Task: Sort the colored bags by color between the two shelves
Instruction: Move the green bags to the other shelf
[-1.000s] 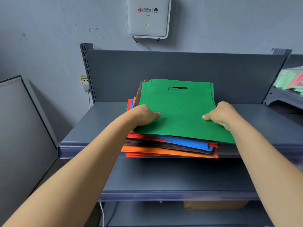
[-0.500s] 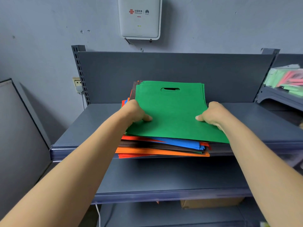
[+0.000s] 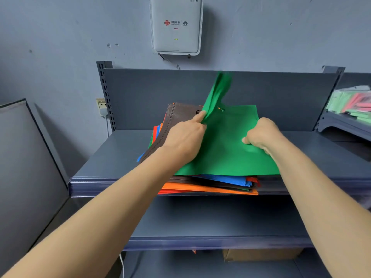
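With left hand (image 3: 185, 135) pinching and right hand (image 3: 261, 135) gripping the flat green fabric bag (image 3: 226, 157), risks dragging the brown fabric bag (image 3: 180, 113) beneath askew through friction.

Green bag (image 3: 226, 149) atop brown, blue, orange bags (image 3: 208, 185)

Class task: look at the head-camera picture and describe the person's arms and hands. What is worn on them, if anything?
Both arms are bare as far as the frame shows: no sleeves on the left forearm or right forearm. The left hand and right hand wear no gloves, and no watch, bracelet or ring is visible.
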The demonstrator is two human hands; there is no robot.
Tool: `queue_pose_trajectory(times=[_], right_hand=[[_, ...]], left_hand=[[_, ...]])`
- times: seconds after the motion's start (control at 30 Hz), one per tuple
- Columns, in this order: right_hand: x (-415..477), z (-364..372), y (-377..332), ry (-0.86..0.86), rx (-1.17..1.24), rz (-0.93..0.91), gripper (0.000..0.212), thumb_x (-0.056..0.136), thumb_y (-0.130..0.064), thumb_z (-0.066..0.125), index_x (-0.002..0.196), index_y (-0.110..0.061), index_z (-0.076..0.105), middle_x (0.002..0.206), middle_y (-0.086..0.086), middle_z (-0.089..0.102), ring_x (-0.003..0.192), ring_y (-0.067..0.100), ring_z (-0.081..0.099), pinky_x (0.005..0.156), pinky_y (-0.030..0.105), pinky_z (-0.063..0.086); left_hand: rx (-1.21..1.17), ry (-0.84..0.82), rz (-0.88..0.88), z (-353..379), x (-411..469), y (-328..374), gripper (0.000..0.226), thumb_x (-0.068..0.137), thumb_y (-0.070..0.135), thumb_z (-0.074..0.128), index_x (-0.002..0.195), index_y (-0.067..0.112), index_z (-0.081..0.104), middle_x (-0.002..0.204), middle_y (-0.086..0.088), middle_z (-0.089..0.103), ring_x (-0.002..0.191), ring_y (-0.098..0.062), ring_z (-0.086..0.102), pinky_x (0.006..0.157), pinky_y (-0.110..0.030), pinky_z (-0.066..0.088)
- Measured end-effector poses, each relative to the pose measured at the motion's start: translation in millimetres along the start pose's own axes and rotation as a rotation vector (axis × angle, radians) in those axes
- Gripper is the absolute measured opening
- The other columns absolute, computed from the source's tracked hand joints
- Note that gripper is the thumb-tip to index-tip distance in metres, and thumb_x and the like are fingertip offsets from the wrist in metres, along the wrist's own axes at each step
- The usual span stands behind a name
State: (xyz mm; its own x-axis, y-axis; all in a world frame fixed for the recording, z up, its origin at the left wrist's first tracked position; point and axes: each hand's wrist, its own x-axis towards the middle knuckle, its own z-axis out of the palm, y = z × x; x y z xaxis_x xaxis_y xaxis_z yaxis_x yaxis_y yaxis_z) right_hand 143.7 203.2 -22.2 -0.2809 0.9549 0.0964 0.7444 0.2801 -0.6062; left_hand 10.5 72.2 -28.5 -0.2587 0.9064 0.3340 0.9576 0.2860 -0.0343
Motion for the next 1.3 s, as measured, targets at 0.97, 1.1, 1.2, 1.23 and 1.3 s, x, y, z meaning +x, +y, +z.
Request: queue_pose_trajectory(times=[0.97, 1.1, 1.2, 1.23, 1.3], right_hand=[[-128.4, 30.1, -96.9, 0.265, 0.386, -0.486, 0.068, 0.094, -0.013, 0.054, 0.148, -0.008, 0.013, 0.137, 0.02, 0.047, 0.124, 0.035, 0.046, 0.098, 0.036, 0.035], [-138.8, 21.4, -98.1, 0.307, 0.347, -0.496, 0.072, 0.096, -0.016, 0.051, 0.151, -0.011, 0.004, 0.147, 0.017, 0.037, 0.131, 0.031, 0.04, 0.095, 0.027, 0.028], [-137.2, 11.2, -97.0, 0.34, 0.347, -0.514, 0.072, 0.096, -0.016, 0.051, 0.151, -0.012, 0.004, 0.148, 0.016, 0.036, 0.131, 0.032, 0.039, 0.093, 0.028, 0.028], [-134.5, 8.5, -96.2, 0.351, 0.361, -0.535, 0.072, 0.096, -0.015, 0.051, 0.151, -0.011, 0.005, 0.149, 0.016, 0.035, 0.131, 0.032, 0.039, 0.096, 0.029, 0.029], [-126.2, 4.2, -93.6, 0.37, 0.385, -0.568, 0.072, 0.096, -0.013, 0.052, 0.15, -0.01, 0.006, 0.15, 0.015, 0.033, 0.131, 0.033, 0.038, 0.099, 0.031, 0.031]], left_hand=[[-0.359, 0.493, -0.505, -49.1, -125.4, -85.3, 0.077, 0.082, -0.016, 0.038, 0.146, 0.023, 0.019, 0.131, -0.018, 0.022, 0.066, -0.035, 0.038, 0.058, -0.034, 0.028], [-0.392, 0.518, -0.495, -57.0, -128.5, -82.7, 0.08, 0.082, -0.016, 0.037, 0.148, 0.024, 0.014, 0.132, -0.017, 0.022, 0.07, -0.034, 0.04, 0.061, -0.033, 0.027], [-0.403, 0.552, -0.471, -61.7, -125.2, -77.5, 0.081, 0.082, -0.017, 0.037, 0.148, 0.025, 0.015, 0.13, -0.016, 0.022, 0.069, -0.037, 0.043, 0.058, -0.036, 0.03], [-0.405, 0.562, -0.467, -62.6, -122.7, -75.0, 0.081, 0.082, -0.017, 0.037, 0.148, 0.025, 0.015, 0.129, -0.016, 0.022, 0.068, -0.037, 0.043, 0.057, -0.037, 0.031], [-0.406, 0.577, -0.463, -63.3, -115.6, -69.4, 0.08, 0.082, -0.017, 0.037, 0.147, 0.025, 0.015, 0.129, -0.015, 0.023, 0.066, -0.037, 0.044, 0.056, -0.036, 0.03]])
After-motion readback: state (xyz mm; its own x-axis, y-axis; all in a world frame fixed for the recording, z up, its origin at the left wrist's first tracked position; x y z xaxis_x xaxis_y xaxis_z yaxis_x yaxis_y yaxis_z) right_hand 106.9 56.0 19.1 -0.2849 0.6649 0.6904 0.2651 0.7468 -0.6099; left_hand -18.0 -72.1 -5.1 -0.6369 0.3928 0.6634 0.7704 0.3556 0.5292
